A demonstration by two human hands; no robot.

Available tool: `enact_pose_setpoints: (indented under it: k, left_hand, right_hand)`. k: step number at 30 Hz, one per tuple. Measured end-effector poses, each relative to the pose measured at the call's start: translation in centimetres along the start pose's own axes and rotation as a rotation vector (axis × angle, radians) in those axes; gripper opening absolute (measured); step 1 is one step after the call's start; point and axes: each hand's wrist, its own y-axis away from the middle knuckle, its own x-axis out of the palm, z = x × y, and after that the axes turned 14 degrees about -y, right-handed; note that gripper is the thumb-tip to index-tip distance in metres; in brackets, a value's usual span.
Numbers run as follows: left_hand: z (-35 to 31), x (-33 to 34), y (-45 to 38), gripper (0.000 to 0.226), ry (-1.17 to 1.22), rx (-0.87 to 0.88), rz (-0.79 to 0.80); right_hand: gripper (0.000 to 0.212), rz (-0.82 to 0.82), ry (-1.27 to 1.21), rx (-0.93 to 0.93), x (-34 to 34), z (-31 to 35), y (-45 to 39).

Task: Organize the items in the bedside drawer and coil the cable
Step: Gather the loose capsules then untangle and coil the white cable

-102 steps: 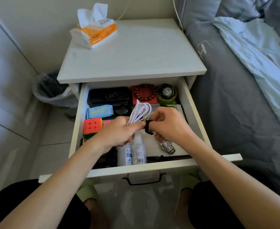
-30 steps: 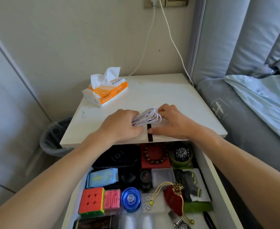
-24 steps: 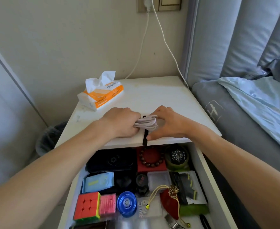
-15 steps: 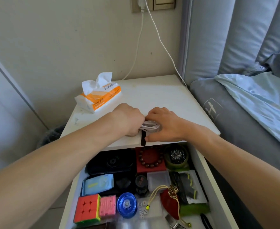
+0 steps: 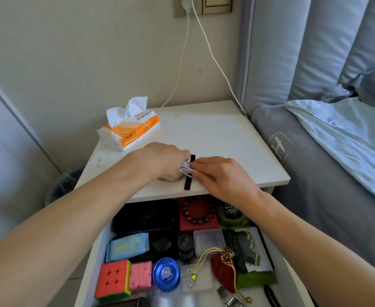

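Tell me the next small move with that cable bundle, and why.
Probably fold the black strap over the coiled white cable and fasten it. The strap lies flat under the bundle on the nightstand top, both ends free, while the left hand and right hand hold the coil.

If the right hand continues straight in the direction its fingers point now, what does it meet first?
The right hand points leftward, so it would probably meet the coiled white cable over the black strap, then the left hand. Depth is uncertain.
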Motion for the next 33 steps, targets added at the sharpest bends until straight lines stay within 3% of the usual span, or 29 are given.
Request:
enact_pose_setpoints:
  k: [3, 9, 13, 17, 24, 30, 33]
  left_hand:
    - [1.7, 0.7, 1.1, 0.049, 0.278, 0.019, -0.019]
    - [1.6, 5.9, 1.9, 0.034, 0.683, 0.142, -0.508]
    - [0.3, 7.9, 1.4, 0.037, 0.934, 0.076, -0.622]
    - [-0.3, 8.8, 0.7, 0.024, 0.868, 0.037, -0.725]
    - [-0.5, 8.9, 0.3, 0.023, 0.824, 0.029, -0.761]
    - [-0.7, 8.9, 0.3, 0.026, 0.805, 0.073, -0.801]
    - [-1.0, 9.1, 0.2, 0.024, 0.814, 0.043, -0.827]
  right_hand:
    - [0.024, -0.015, 0.006, 0.022, 0.3, 0.2, 0.1]
    - [0.020, -0.048, -0.017, 0.050, 0.5, 0.6, 0.1]
    - [0.022, -0.033, -0.034, 0.158, 0.5, 1.0, -0.1]
    - [0.044, 0.051, -0.046, 0.370, -0.3, 1.4, -1.2]
    - [0.069, 0.252, -0.018, 0.448, -1.0, 0.7, -2.6]
    - [0.064, 0.372, -0.085, 0.451, -1.7, 1.3, -3.7]
    - [0.065, 0.337, -0.109, 0.464, -1.6, 1.5, -3.5]
